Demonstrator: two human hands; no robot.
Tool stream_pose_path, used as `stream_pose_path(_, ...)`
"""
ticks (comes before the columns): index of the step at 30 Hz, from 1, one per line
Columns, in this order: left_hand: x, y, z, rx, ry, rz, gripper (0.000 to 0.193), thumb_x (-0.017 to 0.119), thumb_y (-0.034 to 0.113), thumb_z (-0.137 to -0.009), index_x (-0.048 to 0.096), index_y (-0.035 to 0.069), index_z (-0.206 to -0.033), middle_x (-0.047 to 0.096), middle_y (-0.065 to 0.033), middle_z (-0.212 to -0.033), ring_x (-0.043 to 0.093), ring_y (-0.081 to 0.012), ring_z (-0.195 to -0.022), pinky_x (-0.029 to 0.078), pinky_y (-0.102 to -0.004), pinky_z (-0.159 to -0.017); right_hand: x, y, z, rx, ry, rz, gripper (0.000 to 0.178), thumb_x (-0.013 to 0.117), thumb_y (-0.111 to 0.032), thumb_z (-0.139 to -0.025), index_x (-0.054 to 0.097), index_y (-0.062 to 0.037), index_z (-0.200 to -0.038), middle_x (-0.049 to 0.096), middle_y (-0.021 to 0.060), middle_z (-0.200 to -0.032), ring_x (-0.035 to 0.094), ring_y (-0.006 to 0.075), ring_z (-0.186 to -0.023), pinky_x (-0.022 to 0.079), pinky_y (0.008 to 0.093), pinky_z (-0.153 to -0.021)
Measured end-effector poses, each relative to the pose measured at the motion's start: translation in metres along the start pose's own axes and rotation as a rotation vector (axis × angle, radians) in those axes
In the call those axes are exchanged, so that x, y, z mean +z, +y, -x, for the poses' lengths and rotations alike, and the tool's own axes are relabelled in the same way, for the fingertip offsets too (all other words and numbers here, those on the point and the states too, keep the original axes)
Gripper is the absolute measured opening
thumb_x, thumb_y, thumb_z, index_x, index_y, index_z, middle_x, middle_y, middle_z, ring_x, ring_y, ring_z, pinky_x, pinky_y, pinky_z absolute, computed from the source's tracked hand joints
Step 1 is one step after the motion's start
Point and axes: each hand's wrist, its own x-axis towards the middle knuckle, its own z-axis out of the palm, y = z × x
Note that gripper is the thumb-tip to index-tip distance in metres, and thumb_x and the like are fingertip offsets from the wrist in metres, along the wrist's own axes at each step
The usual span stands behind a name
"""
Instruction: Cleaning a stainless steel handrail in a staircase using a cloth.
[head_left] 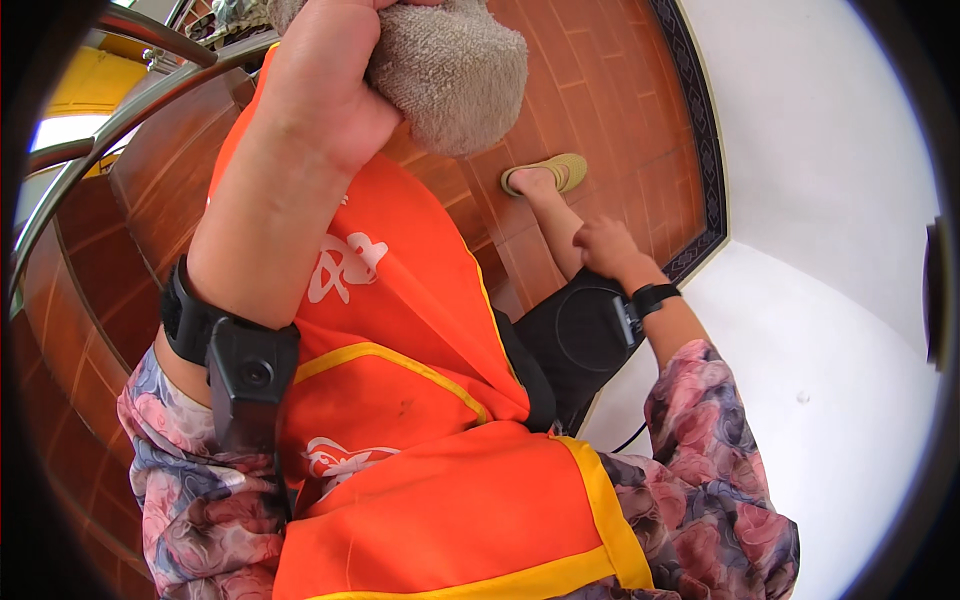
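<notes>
Up near the top of the view, the left hand (325,85) is clenched around a grey towel (450,70), apparently mid-carry. Loosely curled, the right hand (605,245) rests by a black pouch (580,340), grasping nothing. Next, the towel needs a steady grip.

The left hand (325,85) runs off the top edge of the picture, so its fingers cannot be seen; only the back of the hand and wrist show. The grey towel (450,75) it grips is also cut by the top edge, and its far end is hidden behind the hand. The right hand (605,245) is seen from the back, its fingers curled under and out of sight; whether they hold anything cannot be told. The foot in the yellow sandal (545,175) is partly hidden behind the orange vest (420,420). The steel handrail (110,130) vanishes into the dark rim at left.
</notes>
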Motion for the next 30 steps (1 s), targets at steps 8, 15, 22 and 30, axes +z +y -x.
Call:
stream_pose_path(8,0.002,-0.001,0.001,-0.036,0.026,0.016,0.021,0.057,0.006,-0.079,0.054,0.0,-0.098,0.06,-0.0089,-0.093,0.061,-0.0218,-0.088,0.05,-0.0357,-0.082,0.079,-0.044,-0.029,-0.03,-0.093,0.331,0.024,0.052,-0.023,-0.082,0.065,-0.0098,-0.098,0.059,0.0039,-0.106,0.054,0.0196,-0.101,0.043,0.0367,-0.085)
stream_pose_path(15,0.003,-0.003,-0.003,-0.061,0.042,-0.01,0.021,0.057,0.007,-0.079,0.054,0.0,-0.099,0.06,-0.008,-0.092,0.06,-0.0213,-0.086,0.05,-0.0355,-0.081,0.002,-0.042,-0.002,-0.099,-0.361,0.509,0.027,0.053,-0.021,-0.08,0.061,-0.0086,-0.103,0.062,0.0062,-0.101,0.055,0.0215,-0.104,0.046,0.035,-0.081)
stream_pose_path(22,0.001,-0.003,-0.003,-0.071,0.019,-0.014,0.02,0.057,0.008,-0.079,0.055,0.001,-0.098,0.06,-0.0072,-0.091,0.06,-0.0198,-0.085,0.05,-0.0345,-0.081,0.012,-0.02,0.013,0.034,0.008,0.096,0.027,0.056,-0.029,-0.077,0.069,-0.0071,-0.087,0.064,0.0095,-0.096,0.054,0.0259,-0.104,0.047,0.0395,-0.083)
stream_pose_path(30,0.004,-0.001,-0.003,-0.07,0.017,0.009,0.02,0.056,0.007,-0.08,0.055,0.0,-0.098,0.06,-0.0078,-0.092,0.06,-0.0201,-0.086,0.05,-0.0353,-0.081,-0.072,-0.011,0.044,0.052,-0.196,0.143,0.028,0.057,-0.032,-0.078,0.068,-0.0161,-0.099,0.063,0.0091,-0.099,0.053,0.0263,-0.104,0.043,0.0389,-0.088)
